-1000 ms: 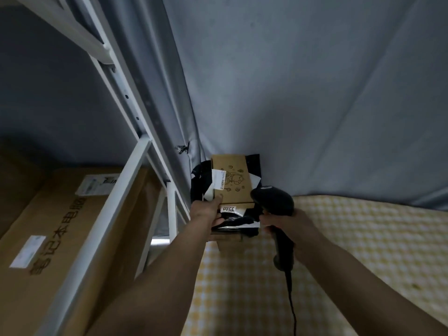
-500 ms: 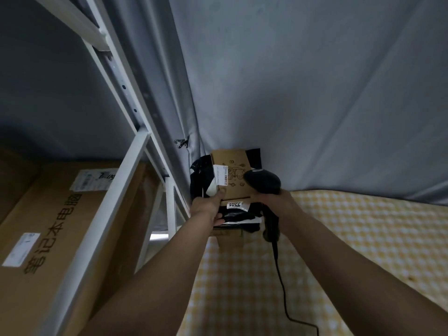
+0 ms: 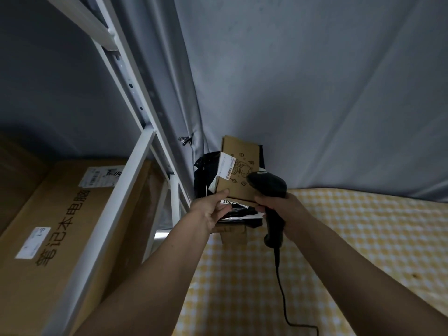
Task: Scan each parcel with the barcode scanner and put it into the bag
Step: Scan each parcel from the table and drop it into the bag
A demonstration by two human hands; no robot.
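1. The left hand (image 3: pixel 212 209) is gripping the lower left corner of a small cardboard box (image 3: pixel 238 173), thumb lying on its front face, fingers curled beneath.
2. The right hand (image 3: pixel 281 206) is wrapping tightly around the handle of a black barcode scanner (image 3: pixel 269 190), whose head is sitting just in front of the box's lower right part.
3. The scanner's cable (image 3: pixel 282 294) is hanging down and trailing across the yellow checked cloth (image 3: pixel 351 251) covering the bench.
4. The box, bearing a white label (image 3: pixel 226 166), is leaning upright on a pile of black plastic parcels (image 3: pixel 202 175), which are hiding what lies behind it; another brown box (image 3: pixel 232 232) is sitting under the pile.
5. A grey curtain (image 3: pixel 303 93) is hanging right behind the pile.
6. To the left, a white metal shelf frame (image 3: pixel 135 151) is crossing in front of a large cardboard carton (image 3: pixel 48 226) with printed characters.
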